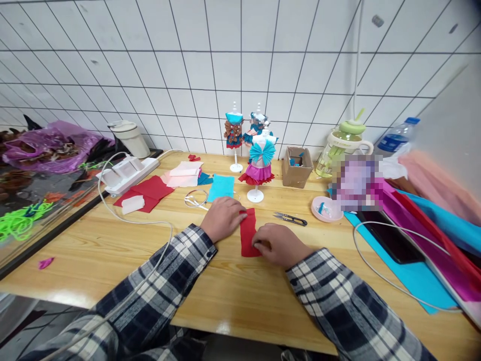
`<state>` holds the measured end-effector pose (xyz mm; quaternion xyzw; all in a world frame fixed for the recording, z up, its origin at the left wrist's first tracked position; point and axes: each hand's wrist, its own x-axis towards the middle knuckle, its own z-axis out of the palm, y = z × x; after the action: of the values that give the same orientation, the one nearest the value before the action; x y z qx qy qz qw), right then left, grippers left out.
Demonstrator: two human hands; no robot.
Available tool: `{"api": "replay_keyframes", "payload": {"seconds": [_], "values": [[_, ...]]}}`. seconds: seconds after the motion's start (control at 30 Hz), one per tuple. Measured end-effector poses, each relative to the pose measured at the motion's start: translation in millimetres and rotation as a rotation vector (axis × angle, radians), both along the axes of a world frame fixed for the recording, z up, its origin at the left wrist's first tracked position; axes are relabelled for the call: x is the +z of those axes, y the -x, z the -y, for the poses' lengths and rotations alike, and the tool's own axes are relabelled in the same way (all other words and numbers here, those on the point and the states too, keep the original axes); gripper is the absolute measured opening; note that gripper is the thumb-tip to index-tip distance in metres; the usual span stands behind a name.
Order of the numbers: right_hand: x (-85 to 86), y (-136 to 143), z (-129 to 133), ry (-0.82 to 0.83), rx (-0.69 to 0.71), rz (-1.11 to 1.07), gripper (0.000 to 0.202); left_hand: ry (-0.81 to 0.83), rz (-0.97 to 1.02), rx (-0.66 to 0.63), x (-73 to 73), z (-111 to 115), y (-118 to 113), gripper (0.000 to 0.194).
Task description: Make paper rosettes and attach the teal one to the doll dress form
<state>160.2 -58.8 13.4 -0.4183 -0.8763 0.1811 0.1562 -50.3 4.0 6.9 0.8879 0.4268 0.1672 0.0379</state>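
Observation:
A small rectangular strip of red crepe paper (248,235) lies on the wooden table between my two hands. My left hand (223,219) rests at its upper left edge, fingers together and fingertips pressed on the paper. At the lower right edge, my right hand (282,244) is closed, with thumb and forefinger pinching the paper. Thread snips (291,218) lie just beyond my right hand. Above my left hand is a light blue paper square (221,188). A mini dress form (256,170) wearing a blue bow and a pink and red skirt stands behind the strip.
Two more dressed forms (235,133) stand behind, near a cardboard box (297,173). Red sheets (150,193) and a power strip (131,175) lie left. A pink dish (326,209), phone (393,238) and coloured paper sheets (443,215) are right. A white cable crosses my left sleeve.

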Motion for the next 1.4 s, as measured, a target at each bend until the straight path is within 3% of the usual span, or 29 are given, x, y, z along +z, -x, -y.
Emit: {"api": "replay_keyframes", "payload": {"seconds": [0.07, 0.17, 0.27, 0.47, 0.67, 0.8, 0.97, 1.17, 1.23, 1.4], "values": [[1.0, -5.5, -5.1, -0.067, -0.161, -0.001, 0.018, 0.049, -0.022, -0.078, 0.3, 0.6, -1.9, 0.034], [0.4, -20.6, -13.7, -0.227, -0.504, 0.103, 0.023, 0.063, -0.046, -0.079, -3.0, 1.3, -2.3, 0.042], [-6.5, -39.2, -19.4, -0.276, -0.667, 0.261, 0.021, 0.068, -0.039, -0.037, -5.9, 1.4, -0.6, 0.049], [-17.4, -53.2, -23.9, -0.241, -0.684, 0.328, 0.014, 0.096, -0.022, 0.007, -7.5, 3.6, -0.7, 0.056], [-8.3, -24.5, -17.2, 0.029, -0.69, 0.025, 0.02, 0.067, -0.013, 0.055, -8.4, 19.3, -13.8, 0.066], [-16.2, -6.2, -11.0, 0.168, -0.668, -0.064, 0.036, 0.053, 0.003, 0.065, -12.0, 35.4, -25.9, 0.072], [-23.8, 0.6, -16.9, 0.209, -0.639, -0.106, 0.015, 0.057, 0.052, 0.093, -17.5, 47.9, -35.0, 0.077], [-13.0, -5.3, -21.0, 0.193, -0.614, -0.231, 0.018, 0.099, 0.092, 0.1, -15.3, 46.2, -34.0, 0.1], [-8.2, -7.9, -18.4, 0.176, -0.661, -0.198, 0.022, 0.102, 0.091, 0.11, -14.9, 45.3, -33.3, 0.106], [-7.0, -4.6, -12.3, 0.131, -0.71, 0.152, 0.037, 0.098, 0.092, 0.114, -16.3, 46.3, -33.9, 0.112]]}}
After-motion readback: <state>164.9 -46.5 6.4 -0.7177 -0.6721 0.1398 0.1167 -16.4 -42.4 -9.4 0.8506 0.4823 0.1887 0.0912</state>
